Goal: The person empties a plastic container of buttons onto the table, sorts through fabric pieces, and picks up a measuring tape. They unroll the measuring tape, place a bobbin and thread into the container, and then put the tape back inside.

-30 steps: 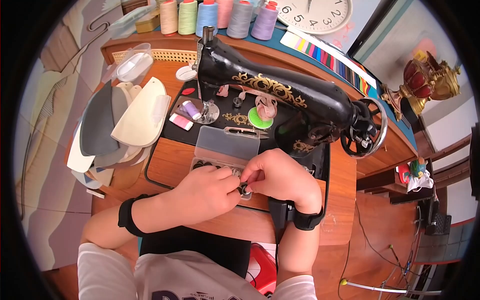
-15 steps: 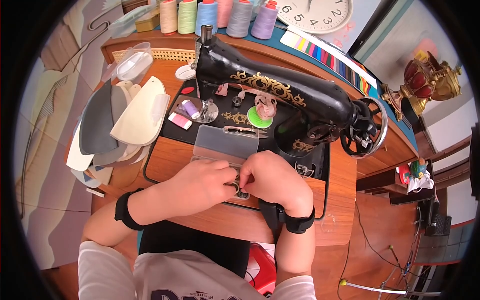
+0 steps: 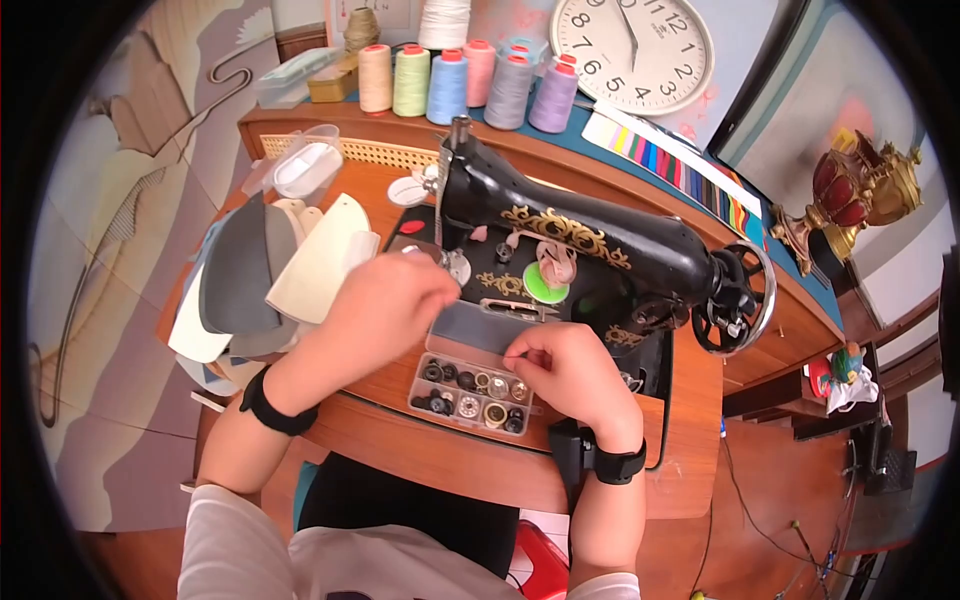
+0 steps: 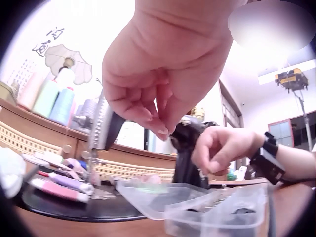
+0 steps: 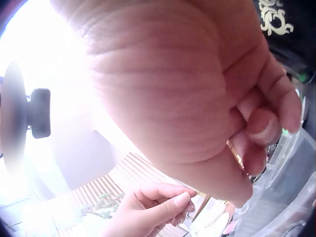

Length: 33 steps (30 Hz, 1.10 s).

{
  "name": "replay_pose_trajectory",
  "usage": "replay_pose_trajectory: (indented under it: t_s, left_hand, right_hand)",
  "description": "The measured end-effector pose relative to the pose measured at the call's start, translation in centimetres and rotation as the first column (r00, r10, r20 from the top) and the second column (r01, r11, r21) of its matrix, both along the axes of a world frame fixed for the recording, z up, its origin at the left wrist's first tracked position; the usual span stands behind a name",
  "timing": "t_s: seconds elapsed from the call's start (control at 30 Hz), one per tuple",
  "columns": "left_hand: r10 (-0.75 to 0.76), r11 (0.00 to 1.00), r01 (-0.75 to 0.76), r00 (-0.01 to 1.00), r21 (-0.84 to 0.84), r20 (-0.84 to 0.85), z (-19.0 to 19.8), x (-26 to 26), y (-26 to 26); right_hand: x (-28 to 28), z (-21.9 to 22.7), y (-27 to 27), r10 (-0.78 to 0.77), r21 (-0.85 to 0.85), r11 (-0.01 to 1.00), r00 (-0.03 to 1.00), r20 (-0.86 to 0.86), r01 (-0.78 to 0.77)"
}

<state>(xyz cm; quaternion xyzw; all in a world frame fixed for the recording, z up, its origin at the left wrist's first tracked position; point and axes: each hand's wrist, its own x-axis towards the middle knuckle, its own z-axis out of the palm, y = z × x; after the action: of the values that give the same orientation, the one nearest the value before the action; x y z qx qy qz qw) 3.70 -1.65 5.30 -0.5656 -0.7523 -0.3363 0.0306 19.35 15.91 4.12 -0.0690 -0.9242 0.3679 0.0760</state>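
Observation:
My left hand [image 3: 385, 300] is raised over the left part of the table, near the cream flat pieces [image 3: 315, 265]. Its thumb and fingertips meet in the left wrist view, with nothing visible between them. My right hand [image 3: 580, 375] hangs at the back right corner of a clear compartment box [image 3: 470, 425], fingers bent. A tiny pale glint shows under these fingers in the left wrist view; whether they hold it I cannot tell. In the box lie black, silver and brass-coloured snap buttons [image 3: 495, 413]. The translucent lid [image 3: 465, 330] stands open behind it.
Behind the box stands a black sewing machine [image 3: 600, 235]. Small scissors [image 3: 515, 308] and a green disc [image 3: 545, 285] lie on its bed. Thread cones [image 3: 447, 90] line the back shelf. Dark and pale curved pieces [image 3: 237, 270] are stacked at the left.
Both hands were together over the box. My left hand has lifted away to the left and back; the right has drawn slightly right. The box's compartments are now uncovered, and the head view has tilted up.

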Motion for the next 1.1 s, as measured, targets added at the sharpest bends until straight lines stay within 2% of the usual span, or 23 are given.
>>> replay_pose_trajectory:
  t_s: [0.07, 0.1, 0.17, 0.2, 0.27, 0.3, 0.37, 0.4, 0.53, 0.57, 0.6, 0.63, 0.67, 0.7, 0.77, 0.83, 0.9, 0.93, 0.97, 1.0, 1.03, 1.07, 1.1]
  left_hand:
    - [0.233, 0.966, -0.248, 0.957, -0.072, -0.171, 0.5, -1.8, -0.2]
    - [0.236, 0.966, -0.251, 0.956, -0.068, -0.175, 0.8, -2.7, 0.0]
    - [0.321, 0.939, -0.295, 0.935, -0.175, 0.148, 1.1, -4.7, 0.5]
    - [0.322, 0.94, -0.296, 0.934, -0.171, 0.152, 1.0, -5.9, 1.0]
    - [0.206, 0.964, -0.262, 0.836, 0.041, 0.509, 0.7, -8.4, 2.5]
    - [0.201, 0.963, -0.264, 0.835, 0.051, 0.512, 0.8, -9.2, 3.2]
    - [-0.08, 0.89, -0.292, 0.659, 0.352, 0.748, 1.2, -10.2, 4.3]
    - [-0.061, 0.879, -0.35, 0.591, 0.324, 0.804, 1.8, -10.6, 4.6]
    - [-0.025, 0.889, -0.319, 0.683, 0.329, 0.73, 0.1, -13.6, 4.9]
    - [-0.041, 0.886, -0.315, 0.677, 0.339, 0.735, -0.8, -14.4, 5.0]
    - [0.17, 0.907, -0.368, 0.766, 0.205, 0.619, -0.8, -14.5, 4.7]
    - [0.367, 0.892, -0.445, 0.813, 0.078, 0.452, -0.9, -14.9, 4.4]
    - [0.402, 0.851, -0.506, 0.799, 0.14, 0.446, -1.2, -15.3, 4.5]
    - [0.403, 0.848, -0.512, 0.789, 0.134, 0.464, -1.4, -15.5, 4.4]
    - [0.297, 0.822, -0.499, 0.786, 0.273, 0.541, -1.0, -15.8, 3.9]
    - [0.26, 0.834, -0.492, 0.751, 0.251, 0.607, -1.1, -15.9, 3.8]
    - [0.306, 0.845, -0.489, 0.774, 0.216, 0.554, -1.8, -15.9, 4.0]
    - [0.336, 0.855, -0.487, 0.78, 0.176, 0.528, -1.6, -15.5, 3.8]
    - [0.331, 0.857, -0.485, 0.777, 0.174, 0.535, -1.5, -15.3, 3.7]
    - [0.343, 0.854, -0.497, 0.759, 0.154, 0.554, -1.5, -15.2, 3.7]
    - [0.356, 0.85, -0.511, 0.74, 0.132, 0.571, -1.5, -15.1, 3.6]
    - [0.348, 0.845, -0.517, 0.724, 0.134, 0.596, -1.5, -15.1, 3.5]
    - [0.347, 0.846, -0.517, 0.72, 0.13, 0.601, -1.5, -15.3, 3.6]
  right_hand:
    - [-0.1, -0.3, 0.1, -0.022, -0.001, 1.0, 1.0, 0.001, 0.022]
    - [-0.2, -0.5, 0.3, -0.019, 0.001, 1.0, 1.0, -0.004, 0.019]
    - [-0.3, -1.0, 0.4, -0.046, 0.007, 0.999, 0.998, -0.032, 0.046]
    - [-0.3, -1.0, 0.4, -0.055, -0.014, 0.998, 0.998, -0.033, 0.054]
    - [-0.2, -1.2, 0.7, -0.068, -0.013, 0.998, 0.997, -0.028, 0.067]
    - [-0.3, -1.1, 0.8, -0.086, -0.021, 0.996, 0.996, -0.028, 0.086]
    - [-0.3, -0.6, 0.7, -0.106, -0.008, 0.994, 0.994, -0.011, 0.106]
    - [-0.4, -0.9, 0.9, -0.139, -0.009, 0.99, 0.99, -0.021, 0.139]
    - [-1.1, -0.8, 0.5, -0.173, 0.042, 0.983, 0.981, -0.092, 0.177]
    - [-1.2, -0.7, 0.4, -0.176, 0.052, 0.982, 0.976, -0.128, 0.184]
    - [-1.4, -0.8, 0.6, -0.186, -0.011, 0.982, 0.973, -0.137, 0.186]
    - [-1.9, -0.7, 0.8, -0.181, 0.008, 0.983, 0.974, -0.134, 0.184]
    - [-2.5, -0.7, 0.7, -0.173, 0.02, 0.984, 0.972, -0.161, 0.179]
    - [-3.0, -0.7, 0.5, -0.166, 0.027, 0.985, 0.969, -0.183, 0.173]
    - [-4.7, 0.1, 0.7, 0.032, 0.303, 0.952, 0.978, -0.204, 0.032]
    - [-6.6, 0.6, 0.3, 0.061, 0.466, 0.884, 0.981, -0.187, 0.034]
    - [-8.3, 0.5, 0.5, 0.053, 0.542, 0.84, 0.99, -0.131, 0.027]
    - [-9.2, 0.5, 0.8, -0.076, 0.587, 0.81, 0.992, 0.103, 0.001]
    - [-10.2, 0.4, 1.0, -0.211, 0.623, 0.782, 0.924, 0.32, -0.037]
    - [-11.1, 0.1, 1.2, -0.249, 0.529, 0.847, 0.921, 0.3, 0.057]
    - [-11.7, -1.0, 1.9, -0.252, 0.53, 0.846, 0.918, 0.307, 0.055]
    - [-12.1, -2.7, 3.4, -0.122, 0.629, 0.775, 0.991, 0.053, 0.061]
    - [-12.5, -4.5, 5.2, 0.05, 0.712, 0.695, 0.981, -0.187, 0.101]
